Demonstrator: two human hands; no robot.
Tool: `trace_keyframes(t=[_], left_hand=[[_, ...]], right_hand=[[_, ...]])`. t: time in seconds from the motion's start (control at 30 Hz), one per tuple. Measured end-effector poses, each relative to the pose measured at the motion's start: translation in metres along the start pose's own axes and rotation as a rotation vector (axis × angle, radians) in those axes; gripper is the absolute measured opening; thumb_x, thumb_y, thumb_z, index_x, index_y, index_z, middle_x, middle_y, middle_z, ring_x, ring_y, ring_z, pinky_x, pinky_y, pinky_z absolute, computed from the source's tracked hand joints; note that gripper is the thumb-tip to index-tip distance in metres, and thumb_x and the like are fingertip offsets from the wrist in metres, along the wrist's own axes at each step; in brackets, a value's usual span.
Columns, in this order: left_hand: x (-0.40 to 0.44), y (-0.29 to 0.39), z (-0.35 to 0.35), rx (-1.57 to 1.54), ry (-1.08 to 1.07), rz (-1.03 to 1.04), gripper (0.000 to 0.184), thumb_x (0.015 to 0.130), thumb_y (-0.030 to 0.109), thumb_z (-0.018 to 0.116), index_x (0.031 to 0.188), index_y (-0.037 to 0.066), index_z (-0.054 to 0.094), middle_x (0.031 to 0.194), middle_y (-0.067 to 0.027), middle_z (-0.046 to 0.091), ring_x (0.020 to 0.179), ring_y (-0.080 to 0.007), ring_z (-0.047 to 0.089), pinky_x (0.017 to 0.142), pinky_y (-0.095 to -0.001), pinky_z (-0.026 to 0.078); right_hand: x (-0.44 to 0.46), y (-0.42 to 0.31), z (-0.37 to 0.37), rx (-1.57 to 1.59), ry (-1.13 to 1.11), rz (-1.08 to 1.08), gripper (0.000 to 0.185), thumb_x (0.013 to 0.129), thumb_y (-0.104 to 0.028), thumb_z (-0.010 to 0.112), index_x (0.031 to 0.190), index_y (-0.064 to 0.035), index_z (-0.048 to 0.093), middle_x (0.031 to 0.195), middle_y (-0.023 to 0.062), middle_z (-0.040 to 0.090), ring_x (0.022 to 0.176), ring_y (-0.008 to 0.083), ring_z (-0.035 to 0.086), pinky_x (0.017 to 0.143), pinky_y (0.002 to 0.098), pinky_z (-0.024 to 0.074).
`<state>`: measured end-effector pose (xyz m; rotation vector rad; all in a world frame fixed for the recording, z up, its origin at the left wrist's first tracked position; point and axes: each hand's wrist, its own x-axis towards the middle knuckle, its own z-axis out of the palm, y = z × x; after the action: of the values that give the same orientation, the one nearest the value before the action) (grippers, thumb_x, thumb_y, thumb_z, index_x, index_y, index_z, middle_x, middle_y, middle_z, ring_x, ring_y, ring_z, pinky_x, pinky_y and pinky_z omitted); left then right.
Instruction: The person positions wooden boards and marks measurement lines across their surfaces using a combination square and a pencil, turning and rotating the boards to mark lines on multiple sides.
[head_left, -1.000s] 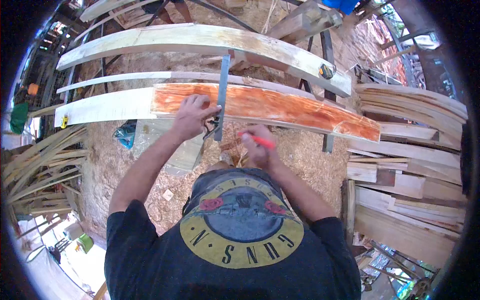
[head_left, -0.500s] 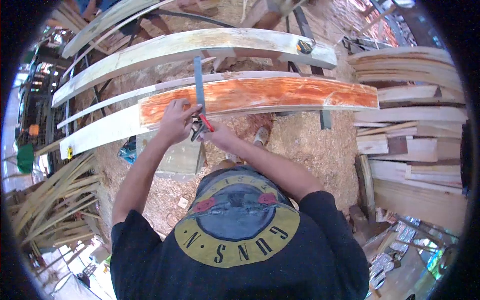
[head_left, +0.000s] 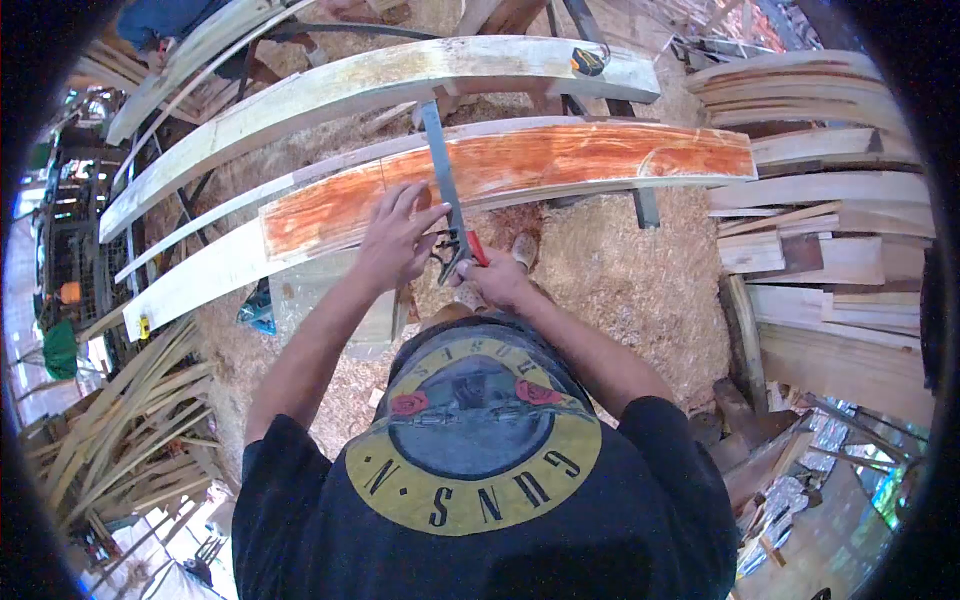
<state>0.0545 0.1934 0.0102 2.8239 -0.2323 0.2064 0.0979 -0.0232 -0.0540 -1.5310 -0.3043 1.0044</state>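
Observation:
A metal square (head_left: 441,160) lies with its blade across an orange-stained wooden beam (head_left: 570,160), its dark head at the near edge. Around that head my right hand (head_left: 497,279) is closed, with a slim red thing (head_left: 477,249) showing at its fingers; its kind I cannot make out. My left hand (head_left: 398,238) rests at the beam's near edge, fingers stretched and apart, one fingertip close to or touching the blade. Left of the stain, the same beam continues as pale bare wood.
A pale curved beam (head_left: 330,85) lies beyond, with a yellow-black tape measure (head_left: 588,62) on top. Stacked boards (head_left: 820,190) stand right, loose offcuts (head_left: 130,420) lower left. A blue tool (head_left: 257,309) sits on the shavings. Another person (head_left: 175,25) is at upper left.
The square and both my hands have shifted right along the stained beam. My left fingers have opened out more. The camera view has tilted slightly.

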Motion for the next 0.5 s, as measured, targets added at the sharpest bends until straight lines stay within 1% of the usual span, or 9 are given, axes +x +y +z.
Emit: trace_keyframes(t=[0.1, 0.13, 0.23, 0.27, 0.37, 0.47, 0.5], left_hand=[[0.010, 0.000, 0.012, -0.031, 0.019, 0.026, 0.051, 0.084, 0.023, 0.071, 0.135, 0.022, 0.063, 0.147, -0.0174, 0.045, 0.141, -0.0381, 0.037, 0.114, -0.0531, 0.030], [0.013, 0.002, 0.014, -0.032, 0.015, 0.021, 0.051, 0.084, 0.023, 0.071, 0.134, 0.022, 0.063, 0.148, -0.0176, 0.045, 0.141, -0.0388, 0.036, 0.114, -0.0536, 0.030], [0.024, 0.005, 0.019, -0.030, 0.057, 0.031, 0.050, 0.084, 0.022, 0.070, 0.134, 0.021, 0.064, 0.148, -0.0178, 0.045, 0.141, -0.0399, 0.036, 0.115, -0.0540, 0.029], [0.026, 0.003, 0.022, -0.036, 0.072, 0.043, 0.049, 0.084, 0.022, 0.070, 0.133, 0.021, 0.065, 0.147, -0.0179, 0.046, 0.140, -0.0406, 0.037, 0.114, -0.0538, 0.030], [0.031, 0.003, 0.023, -0.039, 0.058, 0.034, 0.048, 0.085, 0.020, 0.070, 0.133, 0.022, 0.065, 0.146, -0.0169, 0.047, 0.138, -0.0403, 0.039, 0.113, -0.0536, 0.032], [0.035, 0.000, 0.023, -0.033, 0.036, 0.016, 0.048, 0.085, 0.019, 0.070, 0.132, 0.023, 0.065, 0.145, -0.0152, 0.048, 0.136, -0.0398, 0.041, 0.112, -0.0532, 0.033], [0.036, -0.001, 0.023, -0.031, 0.037, 0.019, 0.048, 0.085, 0.019, 0.070, 0.132, 0.023, 0.065, 0.144, -0.0148, 0.049, 0.135, -0.0397, 0.042, 0.112, -0.0530, 0.034]], right_hand=[[0.010, 0.026, -0.010, 0.118, 0.038, -0.011, 0.017, 0.095, -0.018, 0.064, 0.094, -0.0035, 0.074, 0.083, 0.0023, 0.073, 0.078, 0.0131, 0.066, 0.076, 0.0311, 0.0526], [0.011, 0.030, -0.015, 0.087, 0.068, -0.007, 0.017, 0.096, -0.019, 0.063, 0.095, -0.0048, 0.074, 0.082, 0.0015, 0.073, 0.077, 0.0120, 0.066, 0.074, 0.0295, 0.0520], [0.015, 0.029, -0.029, 0.035, 0.075, 0.058, 0.018, 0.096, -0.020, 0.063, 0.095, -0.0062, 0.074, 0.081, 0.0009, 0.073, 0.076, 0.0122, 0.065, 0.073, 0.0294, 0.0517], [0.016, 0.030, -0.025, 0.089, 0.117, 0.004, 0.017, 0.100, -0.020, 0.061, 0.098, -0.0074, 0.071, 0.077, -0.0017, 0.068, 0.061, 0.0041, 0.046, 0.053, 0.0224, 0.0353], [0.011, 0.010, -0.029, 0.045, 0.134, 0.094, 0.019, 0.100, -0.022, 0.061, 0.095, -0.0070, 0.072, 0.076, -0.0015, 0.068, 0.063, 0.0061, 0.050, 0.057, 0.0243, 0.0386], [0.022, 0.026, -0.027, 0.006, 0.170, -0.038, 0.021, 0.100, -0.022, 0.061, 0.094, -0.0059, 0.073, 0.078, -0.0007, 0.068, 0.067, 0.0081, 0.054, 0.062, 0.0260, 0.0419], [0.021, 0.022, -0.026, 0.045, 0.160, -0.022, 0.021, 0.100, -0.022, 0.061, 0.094, -0.0055, 0.073, 0.079, -0.0006, 0.068, 0.069, 0.0085, 0.054, 0.064, 0.0264, 0.0426]])
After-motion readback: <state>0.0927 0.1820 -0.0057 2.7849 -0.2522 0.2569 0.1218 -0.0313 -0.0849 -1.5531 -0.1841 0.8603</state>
